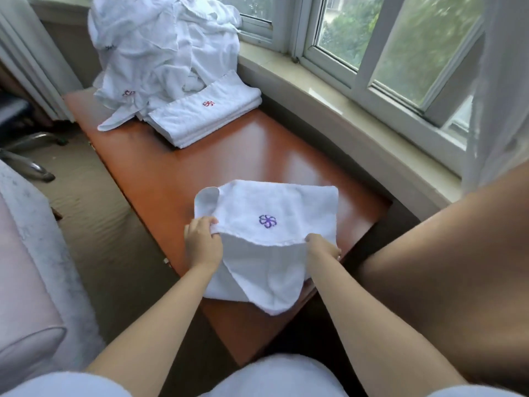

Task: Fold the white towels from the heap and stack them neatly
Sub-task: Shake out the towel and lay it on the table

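Note:
A white towel (274, 207) with a purple flower emblem lies partly folded on the near end of the wooden table (200, 167). My left hand (201, 242) pinches the folded edge at its left side. My right hand (323, 246) grips the same edge at its right. Part of the towel hangs over the table's front edge. At the far end a stack of folded white towels (206, 116) with a red emblem lies flat. Behind it rises the heap of unfolded white towels (163, 44).
A window sill (343, 101) and windows run along the table's right side. A white curtain (501, 81) hangs at the right. A pink cushioned seat (25, 296) stands at the left, and chair legs (31, 164) rest on the carpet.

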A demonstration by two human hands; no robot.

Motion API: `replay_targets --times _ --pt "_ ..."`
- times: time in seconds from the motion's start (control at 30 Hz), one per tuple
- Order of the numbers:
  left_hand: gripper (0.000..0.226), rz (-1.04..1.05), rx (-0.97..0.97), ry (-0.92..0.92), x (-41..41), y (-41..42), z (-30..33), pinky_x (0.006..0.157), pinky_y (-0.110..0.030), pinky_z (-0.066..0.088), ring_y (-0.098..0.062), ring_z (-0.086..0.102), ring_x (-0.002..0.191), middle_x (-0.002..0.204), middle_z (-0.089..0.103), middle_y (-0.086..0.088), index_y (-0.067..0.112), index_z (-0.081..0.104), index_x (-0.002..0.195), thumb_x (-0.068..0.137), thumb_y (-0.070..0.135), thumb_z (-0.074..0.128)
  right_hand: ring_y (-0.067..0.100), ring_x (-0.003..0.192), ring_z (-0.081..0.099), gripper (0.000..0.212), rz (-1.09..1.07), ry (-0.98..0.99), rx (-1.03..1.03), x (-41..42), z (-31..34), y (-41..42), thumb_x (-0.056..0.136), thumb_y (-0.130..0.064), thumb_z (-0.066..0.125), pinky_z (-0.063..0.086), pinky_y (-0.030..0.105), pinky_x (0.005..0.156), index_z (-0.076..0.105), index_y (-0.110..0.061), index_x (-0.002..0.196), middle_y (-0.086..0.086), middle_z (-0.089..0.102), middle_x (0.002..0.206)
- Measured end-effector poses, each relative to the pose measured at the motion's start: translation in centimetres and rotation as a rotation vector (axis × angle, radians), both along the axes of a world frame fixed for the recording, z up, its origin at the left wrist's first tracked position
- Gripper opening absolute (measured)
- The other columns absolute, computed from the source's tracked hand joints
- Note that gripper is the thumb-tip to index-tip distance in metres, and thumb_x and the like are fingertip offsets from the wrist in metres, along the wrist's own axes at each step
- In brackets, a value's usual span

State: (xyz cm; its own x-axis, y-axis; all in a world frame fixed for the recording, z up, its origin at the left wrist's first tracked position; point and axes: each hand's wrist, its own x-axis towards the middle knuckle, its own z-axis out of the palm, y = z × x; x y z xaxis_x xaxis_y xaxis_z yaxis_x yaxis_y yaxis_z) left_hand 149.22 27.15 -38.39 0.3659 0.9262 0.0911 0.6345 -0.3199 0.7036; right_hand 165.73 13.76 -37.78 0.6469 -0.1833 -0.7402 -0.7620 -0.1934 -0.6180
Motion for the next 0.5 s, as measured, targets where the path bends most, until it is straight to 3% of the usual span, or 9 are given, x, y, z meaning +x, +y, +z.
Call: replay_targets --times 0.07,0.1,0.17,0.23,0.37,0.5 --pt "0.035 -0.008 -0.124 0.122 -1.7 -1.3 -1.7 0.089 -0.035 0.036 -0.032 0.047 0.112 0.119 0.059 -0.012 0.006 0.061 0.121 0.088 0.001 0.048 0.029 0.077 0.054 0.051 0.116 0.04 0.011 -1.1 -1.4 -1.6 0.074 -0.005 0.066 0.045 0.031 0.06 0.05 -0.004 0.123 0.014 0.053 0.103" --pt "0.036 -0.009 -0.16 0.172 -2.2 -1.7 -2.2 0.092 -0.036 0.037 -0.031 0.046 0.114 0.122 0.058 -0.011 0.008 0.059 0.124 0.09 0.004 0.048 0.026 0.064 0.046 0.042 0.157 0.034 0.026 -1.5 -1.7 -2.1 0.074 -0.003 0.063 0.039 0.027 0.052 0.049 -0.009 0.113 0.013 0.048 0.094" --pt "0.035 -0.013 -0.202 0.249 -2.5 -2.0 -2.2 0.095 -0.036 0.037 -0.031 0.043 0.119 0.129 0.051 -0.011 0.013 0.058 0.126 0.092 0.01 0.048 0.021 0.058 0.042 0.033 0.193 -0.026 0.024 -1.9 -1.7 -2.5 0.075 -0.004 0.06 0.033 0.024 0.047 0.048 -0.011 0.105 0.01 0.048 0.092" --pt "0.036 -0.002 -0.263 0.296 -2.3 -2.3 -1.9 0.091 -0.034 0.038 -0.03 0.038 0.121 0.132 0.042 -0.009 0.018 0.058 0.125 0.091 0.013 0.051 0.024 0.068 0.052 0.034 0.203 -0.096 0.038 -2.1 -2.0 -2.9 0.081 -0.012 0.059 0.039 0.026 0.052 0.054 -0.008 0.114 0.01 0.057 0.1" --pt "0.045 0.046 -0.401 0.381 -1.7 -2.5 -2.0 0.075 -0.035 0.04 -0.033 0.034 0.117 0.132 0.028 -0.01 0.021 0.051 0.129 0.088 0.004 0.046 0.034 0.107 0.059 0.061 0.112 -0.108 0.141 -1.9 -2.4 -2.7 0.085 -0.021 0.066 0.052 0.038 0.083 0.042 -0.008 0.14 0.013 0.054 0.129" --pt "0.054 0.06 -0.45 0.433 -2.2 -1.7 -3.1 0.083 -0.042 0.049 -0.038 0.045 0.109 0.138 0.024 -0.014 0.023 0.042 0.14 0.091 0.002 0.038 0.032 0.105 0.056 0.074 0.125 -0.125 0.187 -1.3 -2.1 -1.7 0.085 -0.021 0.07 0.051 0.046 0.094 0.029 -0.02 0.147 0.013 0.044 0.134"
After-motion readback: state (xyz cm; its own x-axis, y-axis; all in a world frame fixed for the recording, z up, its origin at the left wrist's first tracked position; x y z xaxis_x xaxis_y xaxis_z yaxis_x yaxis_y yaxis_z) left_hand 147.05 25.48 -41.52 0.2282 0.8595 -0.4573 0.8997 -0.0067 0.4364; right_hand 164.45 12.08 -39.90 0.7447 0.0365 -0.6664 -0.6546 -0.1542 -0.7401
